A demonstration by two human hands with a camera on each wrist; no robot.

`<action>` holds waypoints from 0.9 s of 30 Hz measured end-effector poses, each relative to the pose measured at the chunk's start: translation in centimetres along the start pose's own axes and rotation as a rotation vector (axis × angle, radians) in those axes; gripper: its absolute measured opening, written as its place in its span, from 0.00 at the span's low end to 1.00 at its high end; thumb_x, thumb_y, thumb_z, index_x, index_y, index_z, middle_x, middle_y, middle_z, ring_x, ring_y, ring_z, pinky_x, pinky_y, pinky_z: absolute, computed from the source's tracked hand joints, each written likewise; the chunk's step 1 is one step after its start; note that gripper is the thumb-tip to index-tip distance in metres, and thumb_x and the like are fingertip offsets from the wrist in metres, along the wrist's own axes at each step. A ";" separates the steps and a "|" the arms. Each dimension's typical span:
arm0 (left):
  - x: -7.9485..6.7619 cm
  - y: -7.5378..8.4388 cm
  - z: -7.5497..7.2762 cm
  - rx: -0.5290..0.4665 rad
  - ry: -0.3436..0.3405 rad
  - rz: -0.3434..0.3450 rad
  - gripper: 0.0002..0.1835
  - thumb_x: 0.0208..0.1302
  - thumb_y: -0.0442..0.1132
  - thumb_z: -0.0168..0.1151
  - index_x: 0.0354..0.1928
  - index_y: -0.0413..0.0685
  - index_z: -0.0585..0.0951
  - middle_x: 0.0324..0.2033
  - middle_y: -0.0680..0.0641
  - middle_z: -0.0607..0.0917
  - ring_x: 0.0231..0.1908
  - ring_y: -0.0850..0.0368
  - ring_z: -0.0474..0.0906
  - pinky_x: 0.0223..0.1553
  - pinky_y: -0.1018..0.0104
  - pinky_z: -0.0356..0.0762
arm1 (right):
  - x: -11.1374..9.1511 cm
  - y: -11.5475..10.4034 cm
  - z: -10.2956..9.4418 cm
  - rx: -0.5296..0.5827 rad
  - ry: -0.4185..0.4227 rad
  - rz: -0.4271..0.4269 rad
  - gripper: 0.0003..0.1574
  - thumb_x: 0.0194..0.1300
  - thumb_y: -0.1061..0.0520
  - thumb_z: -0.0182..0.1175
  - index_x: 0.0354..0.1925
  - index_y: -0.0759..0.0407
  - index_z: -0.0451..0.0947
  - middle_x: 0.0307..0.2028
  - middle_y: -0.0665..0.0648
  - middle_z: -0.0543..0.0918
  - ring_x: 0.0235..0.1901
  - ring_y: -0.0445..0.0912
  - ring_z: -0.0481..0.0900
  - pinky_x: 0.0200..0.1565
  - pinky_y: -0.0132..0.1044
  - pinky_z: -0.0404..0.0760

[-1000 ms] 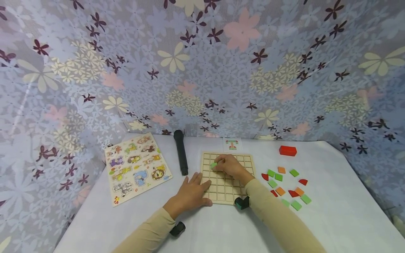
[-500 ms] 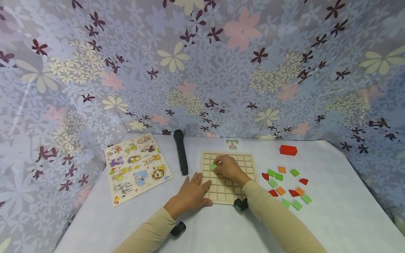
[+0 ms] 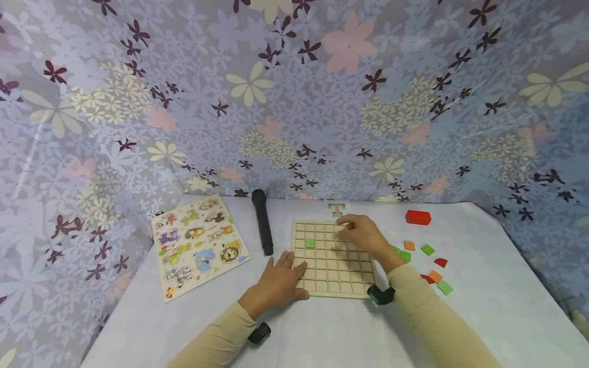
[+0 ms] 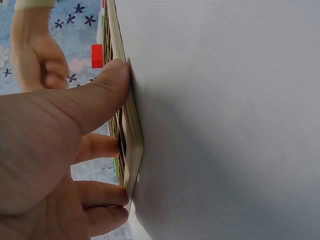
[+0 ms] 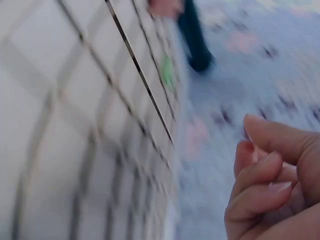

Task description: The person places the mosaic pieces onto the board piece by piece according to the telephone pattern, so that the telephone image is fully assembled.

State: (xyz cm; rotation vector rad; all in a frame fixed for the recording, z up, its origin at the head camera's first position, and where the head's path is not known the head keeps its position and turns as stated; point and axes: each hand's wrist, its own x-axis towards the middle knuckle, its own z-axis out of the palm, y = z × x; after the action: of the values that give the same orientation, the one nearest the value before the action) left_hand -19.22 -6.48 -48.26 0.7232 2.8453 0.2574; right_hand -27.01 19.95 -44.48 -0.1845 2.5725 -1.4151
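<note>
Lying flat in one cell of the wooden grid board [image 3: 322, 275], a single green tile [image 3: 310, 243] occupies the far-left part of the grid, inward of the left edge. The left hand [image 3: 277, 281] braces the board at its near-left corner: fingers spread, fingertips at the left side, thumb against the near edge. The right hand [image 3: 363, 236] is positioned above the far-right part of the board, well apart from the tile; its fingers are loosely bent, with a gap between thumb and index finger, pinching nothing.

Just beyond the far edge, a pattern card [image 3: 337, 208] shows a red-and-green figure. To the right, loose tiles [image 3: 428, 249] in green, orange and red are scattered, partly hidden by the right arm [image 3: 434, 319]. A red block [image 3: 417, 217] rests beyond them. Left of the board lies a black microphone [image 3: 263, 222], followed by an animal puzzle [image 3: 217, 268]. All items rest on a white-covered table [image 3: 313, 332] before a floral backdrop [image 3: 207, 76].
</note>
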 end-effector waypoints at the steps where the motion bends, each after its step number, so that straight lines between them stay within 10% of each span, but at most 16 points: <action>1: 0.0 0.0 0.1 -0.001 0.001 -0.002 0.43 0.60 0.64 0.68 0.74 0.53 0.71 0.75 0.33 0.62 0.77 0.39 0.55 0.72 0.35 0.55 | -0.6 0.4 -1.4 0.029 0.014 0.001 0.31 0.69 0.55 0.66 0.66 0.63 0.75 0.43 0.61 0.81 0.33 0.52 0.78 0.36 0.46 0.79; 13: -0.4 -0.3 0.2 -0.022 0.008 0.012 0.43 0.61 0.64 0.66 0.74 0.53 0.70 0.76 0.33 0.61 0.77 0.38 0.54 0.71 0.32 0.54 | -7.4 9.4 -14.5 0.125 0.260 0.221 0.43 0.69 0.40 0.66 0.72 0.60 0.65 0.36 0.45 0.75 0.30 0.45 0.72 0.29 0.38 0.72; 22: -0.2 -0.2 0.1 -0.032 0.013 0.024 0.43 0.61 0.64 0.66 0.74 0.53 0.70 0.75 0.33 0.62 0.77 0.38 0.54 0.71 0.31 0.53 | -10.7 15.3 -16.1 0.092 0.267 0.488 0.47 0.70 0.46 0.65 0.74 0.67 0.59 0.28 0.48 0.79 0.25 0.44 0.73 0.29 0.36 0.75; 27: -0.1 -0.3 0.3 -0.024 0.012 0.018 0.43 0.61 0.65 0.66 0.74 0.53 0.70 0.76 0.34 0.61 0.78 0.39 0.53 0.71 0.31 0.53 | -10.6 15.4 -15.2 -0.006 0.273 0.494 0.42 0.67 0.48 0.68 0.67 0.73 0.66 0.33 0.54 0.80 0.30 0.47 0.74 0.31 0.37 0.76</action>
State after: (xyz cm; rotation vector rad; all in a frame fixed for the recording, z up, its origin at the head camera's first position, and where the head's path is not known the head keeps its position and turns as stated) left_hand -19.17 -6.72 -48.63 0.7449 2.8428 0.2987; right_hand -20.43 42.84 -48.38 0.6414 2.5666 -1.3072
